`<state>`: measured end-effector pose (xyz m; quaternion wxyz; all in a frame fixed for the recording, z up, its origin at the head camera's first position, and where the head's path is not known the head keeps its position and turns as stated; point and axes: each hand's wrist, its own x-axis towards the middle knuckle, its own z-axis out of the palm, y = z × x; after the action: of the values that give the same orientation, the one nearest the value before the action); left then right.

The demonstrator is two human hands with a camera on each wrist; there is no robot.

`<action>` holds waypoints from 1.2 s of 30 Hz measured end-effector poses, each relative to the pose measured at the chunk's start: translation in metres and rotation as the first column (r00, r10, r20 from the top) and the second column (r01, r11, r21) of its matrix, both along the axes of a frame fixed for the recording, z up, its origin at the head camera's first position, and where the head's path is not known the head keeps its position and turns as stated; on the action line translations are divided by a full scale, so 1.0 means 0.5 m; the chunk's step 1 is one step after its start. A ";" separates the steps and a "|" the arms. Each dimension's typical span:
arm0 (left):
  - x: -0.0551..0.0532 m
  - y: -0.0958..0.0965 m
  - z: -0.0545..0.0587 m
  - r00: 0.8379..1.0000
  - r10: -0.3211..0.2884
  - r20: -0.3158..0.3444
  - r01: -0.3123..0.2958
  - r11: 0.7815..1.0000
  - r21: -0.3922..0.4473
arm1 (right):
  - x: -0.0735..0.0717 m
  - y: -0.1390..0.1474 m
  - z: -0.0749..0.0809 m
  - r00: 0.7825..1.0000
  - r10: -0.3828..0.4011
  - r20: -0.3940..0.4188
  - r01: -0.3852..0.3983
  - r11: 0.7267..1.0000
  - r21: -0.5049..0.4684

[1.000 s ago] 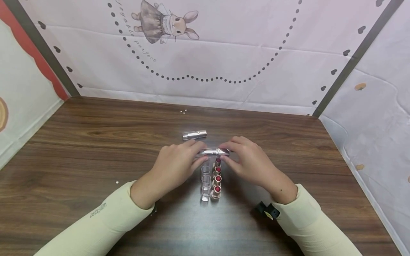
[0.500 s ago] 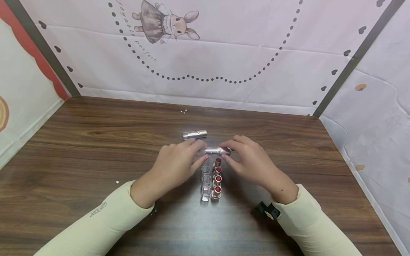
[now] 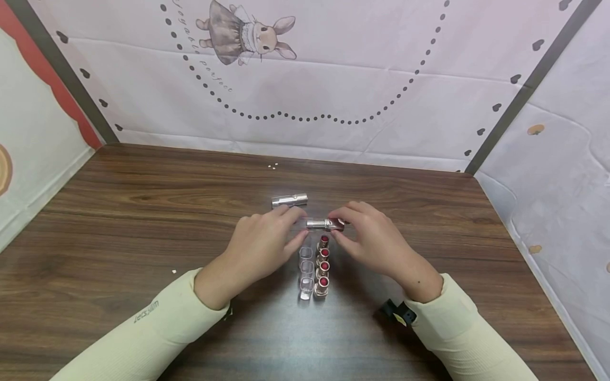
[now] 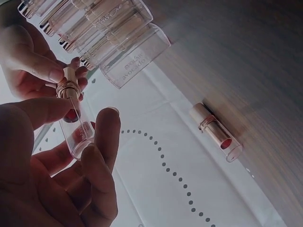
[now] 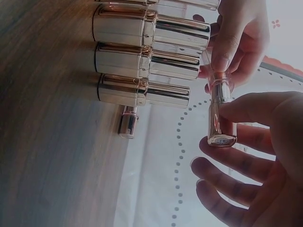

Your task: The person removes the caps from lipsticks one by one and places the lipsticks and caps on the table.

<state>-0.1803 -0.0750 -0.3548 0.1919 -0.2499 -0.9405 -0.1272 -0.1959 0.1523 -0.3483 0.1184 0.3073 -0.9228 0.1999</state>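
Observation:
I hold one lipstick (image 3: pixel 320 224) level above the wooden table (image 3: pixel 143 227), between both hands. My left hand (image 3: pixel 299 226) pinches its clear cap (image 4: pixel 80 135) between thumb and fingers. My right hand (image 3: pixel 335 226) pinches the gold base (image 5: pixel 218 116) at the other end. Cap and base are in line and overlap, with red showing inside the cap. Just below the hands stands a row of uncapped red lipsticks (image 3: pixel 323 264), with a row of clear caps (image 3: pixel 306 272) at its left.
Another capped lipstick (image 3: pixel 289 200) lies on its side just beyond my left fingers. Small white specks (image 3: pixel 272 166) sit near the far edge. Printed cloth walls (image 3: pixel 305 79) close in the table at the back and both sides.
The held lipstick has shifted slightly right and looks a little shorter, as cap and base have come closer together. Both hands have hardly moved.

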 end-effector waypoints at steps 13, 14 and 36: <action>-0.001 0.002 0.000 1.000 0.014 0.026 -0.013 1.000 -0.006 | -0.001 -0.001 0.004 0.999 -0.026 0.040 0.025 1.000 0.012; -0.001 0.002 -0.001 1.000 0.013 0.025 -0.013 1.000 -0.006 | -0.001 -0.001 0.003 0.999 -0.027 0.042 0.026 1.000 0.013; -0.004 0.001 -0.004 1.000 -0.003 0.012 0.003 1.000 0.018 | -0.010 0.004 -0.003 0.995 -0.038 0.088 0.038 0.999 0.008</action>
<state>-0.1823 -0.0745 -0.3568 0.1882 -0.2488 -0.9401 -0.1373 -0.2012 0.1542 -0.3499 0.0803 0.2809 -0.9335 0.2080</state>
